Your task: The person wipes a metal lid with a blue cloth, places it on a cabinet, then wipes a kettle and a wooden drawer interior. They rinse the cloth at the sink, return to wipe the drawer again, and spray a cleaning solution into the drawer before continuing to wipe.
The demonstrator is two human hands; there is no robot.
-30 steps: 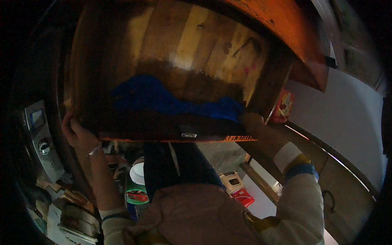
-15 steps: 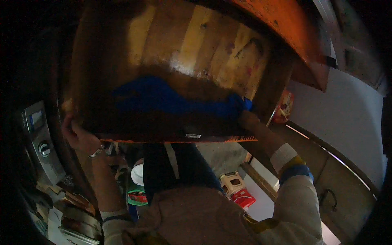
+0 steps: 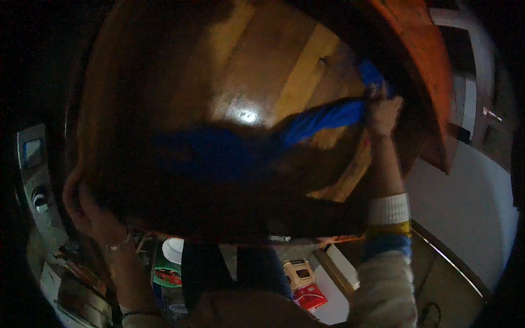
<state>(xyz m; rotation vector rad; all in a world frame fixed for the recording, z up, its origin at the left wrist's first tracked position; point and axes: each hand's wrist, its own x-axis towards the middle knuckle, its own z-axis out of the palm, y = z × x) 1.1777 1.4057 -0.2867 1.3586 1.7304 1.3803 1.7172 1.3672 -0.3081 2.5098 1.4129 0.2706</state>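
Observation:
A wooden drawer [image 3: 229,71] with a striped, shiny bottom and dark walls fills the upper middle, a small metal plate [image 3: 279,238] on its near edge. My left hand [image 3: 98,216] is at its near left corner, fingers wrapped up round the outer side. Inside, my right hand [image 3: 384,115] reaches to the right part and grips one end of a blue cloth [image 3: 328,121]. From there the cloth stretches across the bottom, its other end lying in shadow at the left. A bit of blue also sticks out beyond the right fingers.
An orange panel [image 3: 424,65] rises along the right side. Beyond it is a white surface [image 3: 465,186]. At the left stands a metal panel with a knob [image 3: 39,198]. Below lie a white bowl [image 3: 173,250], a green-rimmed container [image 3: 167,277] and a red packet [image 3: 310,298].
My right hand has moved up and away from the near right corner, pulling the cloth's end with it. The drawer shows larger and lower; my left hand still grips its side.

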